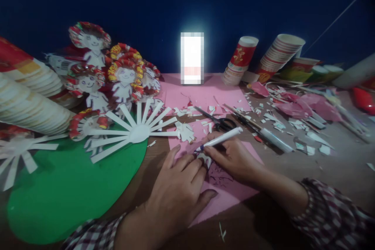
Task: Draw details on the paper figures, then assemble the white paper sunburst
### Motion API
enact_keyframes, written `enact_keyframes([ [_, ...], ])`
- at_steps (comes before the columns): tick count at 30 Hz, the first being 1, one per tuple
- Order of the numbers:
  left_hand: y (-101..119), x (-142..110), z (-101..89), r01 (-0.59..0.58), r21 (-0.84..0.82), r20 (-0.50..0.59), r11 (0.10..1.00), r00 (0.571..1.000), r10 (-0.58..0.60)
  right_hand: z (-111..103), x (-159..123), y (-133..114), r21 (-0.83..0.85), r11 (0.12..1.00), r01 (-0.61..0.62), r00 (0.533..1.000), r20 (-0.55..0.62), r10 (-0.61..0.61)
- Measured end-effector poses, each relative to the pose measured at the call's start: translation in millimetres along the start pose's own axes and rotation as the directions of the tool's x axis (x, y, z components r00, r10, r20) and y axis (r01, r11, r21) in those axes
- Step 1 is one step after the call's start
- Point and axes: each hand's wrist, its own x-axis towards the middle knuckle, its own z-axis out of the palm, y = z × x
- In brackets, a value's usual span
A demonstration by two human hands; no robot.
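My right hand point(236, 160) grips a white marker pen point(224, 137), its dark tip low over a small white paper cutout point(206, 160). Fingers of my left hand point(180, 183) lie stretched over that cutout, pressing it onto a pink sheet point(215, 206), and they hide part of its shape. Dark pen strokes mark the sheet beside my right hand. Just beyond the fingers rests another white paper cutout point(185, 131). Black-handled scissors point(225, 124) lie behind the pen.
At left, a green oval sheet point(73, 187) carries a paper cup cut into spread strips point(140, 133). Several paper dolls point(123, 80) with wreath-like rings stand behind it. Stacked paper cups point(281, 52) lean at back right. Paper scraps and a clear-handled tool point(275, 140) lie to the right.
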Motion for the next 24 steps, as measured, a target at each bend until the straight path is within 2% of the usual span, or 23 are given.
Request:
enact_keyframes([
  [13,-0.1,0.1,-0.3,-0.009,0.005,-0.014,1.0,1.0,0.009,0.0,-0.1,-0.7,0.033,0.999,-0.027,0.999,-0.043,0.028],
  [20,-0.2,0.7,0.1,-0.007,-0.006,-0.029,1.0,1.0,0.007,-1.0,-1.4,-0.4,0.216,0.968,-0.125,0.986,-0.085,0.146],
  [24,0.2,1.2,-1.1,-0.016,0.003,-0.025,1.0,1.0,0.016,-1.5,-1.2,-2.1,0.143,0.988,-0.063,0.995,-0.071,0.074],
])
